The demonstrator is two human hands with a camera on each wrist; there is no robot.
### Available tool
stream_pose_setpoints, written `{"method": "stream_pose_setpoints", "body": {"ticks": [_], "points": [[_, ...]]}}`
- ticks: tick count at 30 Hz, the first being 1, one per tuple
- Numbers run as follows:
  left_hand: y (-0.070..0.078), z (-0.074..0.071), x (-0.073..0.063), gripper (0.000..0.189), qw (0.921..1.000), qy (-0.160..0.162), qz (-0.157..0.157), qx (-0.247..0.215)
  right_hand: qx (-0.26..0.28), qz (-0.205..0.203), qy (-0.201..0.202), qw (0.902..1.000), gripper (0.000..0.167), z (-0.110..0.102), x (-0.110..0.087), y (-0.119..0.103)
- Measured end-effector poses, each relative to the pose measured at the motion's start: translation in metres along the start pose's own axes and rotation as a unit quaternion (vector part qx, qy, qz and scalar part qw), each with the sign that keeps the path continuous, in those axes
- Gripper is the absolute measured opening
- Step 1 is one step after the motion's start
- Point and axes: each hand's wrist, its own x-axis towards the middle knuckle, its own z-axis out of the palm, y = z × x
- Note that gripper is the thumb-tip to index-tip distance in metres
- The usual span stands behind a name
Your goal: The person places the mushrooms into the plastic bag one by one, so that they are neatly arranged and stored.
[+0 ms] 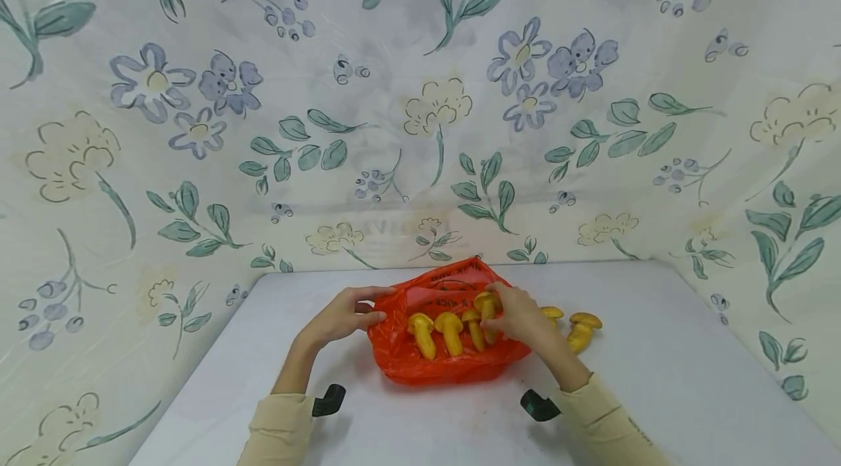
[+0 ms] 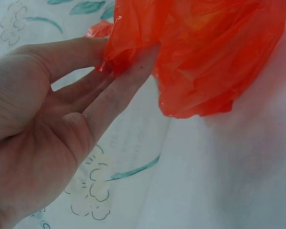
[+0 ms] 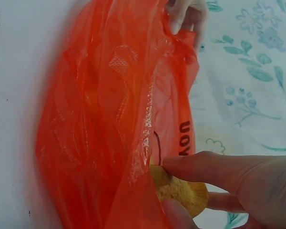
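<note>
A red plastic bag (image 1: 434, 371) with dark print lies on the white table, its mouth facing up and toward me. Its left edge is pinched by my left hand (image 1: 342, 316), and in the left wrist view the thin plastic (image 2: 205, 62) hangs from those fingers. My right hand (image 1: 523, 316) grips a yellow mushroom (image 1: 487, 302) at the bag's mouth; the right wrist view shows its ridged cap (image 3: 181, 191) between thumb and fingers. Three more mushrooms, including a left one (image 1: 423, 334) and a middle one (image 1: 450, 333), lie side by side in the bag.
Two yellow mushrooms, one partly behind my right hand (image 1: 553, 313) and one farther right (image 1: 582, 331), lie on the white table (image 1: 657, 349). A floral sheet (image 1: 394, 159) hangs behind and along both sides. Dark pieces stick out by both wrists.
</note>
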Motion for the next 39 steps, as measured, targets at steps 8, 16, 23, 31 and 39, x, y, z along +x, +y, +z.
{"method": "stream_pose_setpoints", "body": {"ticks": [8, 16, 23, 31, 39], "points": [[0.0006, -0.0002, -0.0007, 0.045, 1.0, 0.0, -0.002, -0.003, -0.02, 0.001, 0.004, 0.9998, 0.064, 0.0024, -0.0004, 0.0015], [0.0005, -0.0009, -0.001, 0.045, 1.0, -0.001, -0.001, -0.002, -0.045, 0.013, -0.001, 0.9989, 0.064, 0.0043, 0.0007, 0.0045], [0.0001, -0.002, -0.0019, 0.046, 0.9999, -0.003, 0.012, 0.003, -0.05, 0.025, -0.001, 0.9985, 0.065, 0.0069, 0.0013, 0.006], [-0.0002, -0.0009, -0.0009, 0.045, 1.0, 0.002, 0.001, 0.002, -0.042, 0.037, -0.007, 0.9984, 0.066, 0.0089, 0.0017, 0.0074], [-0.0002, -0.0006, -0.0003, 0.045, 1.0, 0.002, -0.001, -0.004, -0.063, 0.025, -0.009, 0.9976, 0.053, 0.0076, 0.0004, 0.0073]]}}
